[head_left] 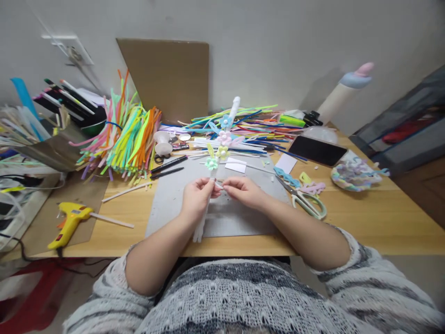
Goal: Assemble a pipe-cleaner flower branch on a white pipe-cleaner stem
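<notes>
My left hand (197,197) is closed around the white stem of a pipe-cleaner flower stalk (223,151), held tilted over the grey mat. Small blue, pink, yellow and mint flowers run up the stalk, and its top is white. The loose lower ends of the stem hang below my left hand. My right hand (245,190) pinches a short white strip (219,185), likely pipe cleaner, close to my left fingertips. Where the strip meets the stem is partly hidden by my fingers.
A yellow glue gun (71,220) lies at left, near bundled pipe cleaners (128,134). Black pens (169,164) lie on the grey mat (239,220). At right are scissors (308,202), a phone (318,150) and a knitted-looking pastel bowl (356,171). Loose pipe cleaners (257,120) lie behind.
</notes>
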Available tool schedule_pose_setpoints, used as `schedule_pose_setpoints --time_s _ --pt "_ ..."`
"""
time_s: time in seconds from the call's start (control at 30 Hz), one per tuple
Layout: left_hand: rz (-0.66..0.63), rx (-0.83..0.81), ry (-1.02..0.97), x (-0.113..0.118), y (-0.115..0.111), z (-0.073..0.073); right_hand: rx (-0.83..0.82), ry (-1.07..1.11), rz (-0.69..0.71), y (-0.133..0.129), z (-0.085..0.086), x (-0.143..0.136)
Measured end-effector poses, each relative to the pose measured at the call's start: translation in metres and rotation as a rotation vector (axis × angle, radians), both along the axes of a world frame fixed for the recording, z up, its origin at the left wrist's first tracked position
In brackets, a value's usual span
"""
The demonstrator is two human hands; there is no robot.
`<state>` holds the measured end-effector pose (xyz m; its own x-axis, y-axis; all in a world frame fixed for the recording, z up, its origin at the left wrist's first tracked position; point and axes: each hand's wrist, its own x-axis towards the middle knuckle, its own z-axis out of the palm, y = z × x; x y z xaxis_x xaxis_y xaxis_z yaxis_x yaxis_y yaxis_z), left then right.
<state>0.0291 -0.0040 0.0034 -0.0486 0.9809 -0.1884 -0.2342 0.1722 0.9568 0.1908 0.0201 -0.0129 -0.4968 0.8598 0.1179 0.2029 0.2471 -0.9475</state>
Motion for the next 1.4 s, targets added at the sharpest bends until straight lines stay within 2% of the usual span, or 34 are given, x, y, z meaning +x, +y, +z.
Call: schedule_pose_setpoints --time_s 0.03,0.1,0.17,0.23,0.4,0.57,0.67,0.8,1.03,1.1,1.23,1.4 --pt "0.029 0.023 0.025 -0.002 0.001 0.0 0.065 -0.021 -0.068 0.005 0.001 0.006" --pt "0.093 0.079 0.069 -0.008 0.002 0.002 0.175 -0.029 -0.29 0.016 0.003 0.018" --pt "0.131 0.13 0.096 -0.014 0.003 0.005 0.213 -0.046 -0.491 0.028 0.001 0.029" --pt "0.141 0.151 0.097 -0.019 0.004 0.007 0.26 -0.15 -0.563 0.038 -0.003 0.038" --pt "0.077 0.056 0.061 -0.022 0.008 0.006 0.477 -0.515 -0.555 0.047 -0.011 0.049" --pt "-0.023 -0.052 0.026 -0.016 0.007 -0.005 0.313 -0.736 -0.46 0.045 -0.011 0.052" --pt "-0.038 -0.056 0.069 -0.013 0.006 -0.01 0.2 -0.758 -0.379 0.045 -0.013 0.05" --pt "-0.003 0.058 0.166 -0.014 0.008 -0.013 0.149 -0.744 -0.301 0.046 -0.019 0.047" --pt "0.008 0.13 0.275 -0.017 0.011 -0.018 0.166 -0.79 -0.306 0.046 -0.025 0.049" --pt "0.006 0.13 0.29 -0.017 0.011 -0.017 0.205 -0.778 -0.34 0.044 -0.024 0.047" --pt "0.008 0.116 0.277 -0.014 0.011 -0.018 0.385 -0.691 -0.429 0.039 -0.02 0.031" --pt "-0.013 0.076 0.212 -0.011 0.012 -0.022 0.48 -0.724 -0.306 0.033 -0.026 0.003"
